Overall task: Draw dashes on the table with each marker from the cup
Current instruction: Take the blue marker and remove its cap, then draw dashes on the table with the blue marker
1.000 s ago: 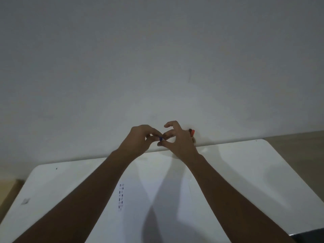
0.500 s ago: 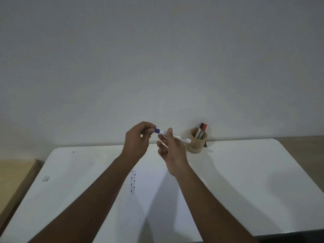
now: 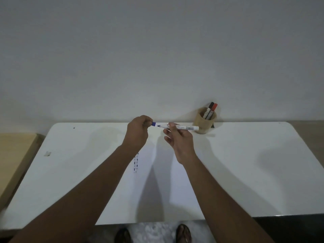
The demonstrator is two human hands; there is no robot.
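My right hand (image 3: 178,139) holds a white marker (image 3: 185,127) level above the white table (image 3: 245,163), with its blue tip pointing left. My left hand (image 3: 138,132) pinches the blue cap (image 3: 154,124), which sits just off the tip. A tan cup (image 3: 205,122) stands at the table's far edge, to the right of my hands, with a black-capped marker (image 3: 210,109) and a red-capped marker (image 3: 214,108) in it. Two short columns of dark blue dashes (image 3: 136,163) are drawn on the table below my left wrist.
A grey wall rises right behind the table. A wooden surface (image 3: 15,155) lies lower at the left. A small scrap (image 3: 47,153) lies on the table's left part. My feet (image 3: 183,233) show below the near edge.
The view has tilted down and the hands came lower and nearer. The cap, seated on the marker half a second ago, is now pulled off to the left, baring the tip.
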